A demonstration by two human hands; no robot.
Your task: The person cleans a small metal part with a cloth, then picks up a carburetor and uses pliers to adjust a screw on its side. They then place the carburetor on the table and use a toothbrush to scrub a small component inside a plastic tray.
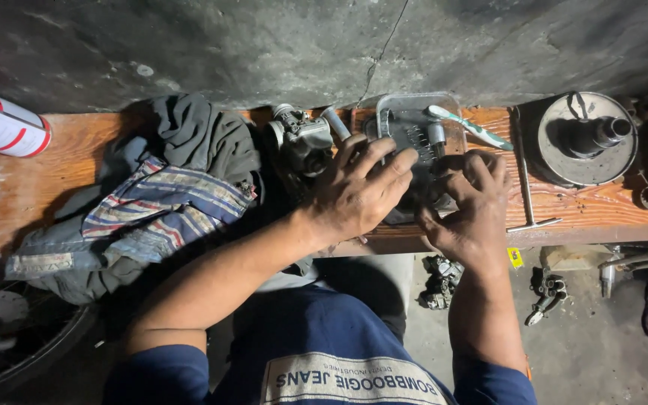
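Note:
My left hand [358, 187] lies spread over a clear plastic tray [414, 105] of small metal parts on a wooden bench [54, 180], fingers apart and reaching into it. My right hand [470, 206] rests at the tray's right side, fingers curled around something small that I cannot make out. A grey metal carburetor [301, 139] stands just left of the tray, beside my left hand. A toothbrush [466, 126] with a green and white handle lies across the tray's far right corner.
Crumpled striped and dark rags [166, 195] cover the bench's left half. A T-handle wrench [526, 180] and a round metal clutch part [583, 139] sit at the right. A red-and-white can [1, 124] lies far left. Metal parts [440, 281] lie on the floor; a wheel [9, 330] stands lower left.

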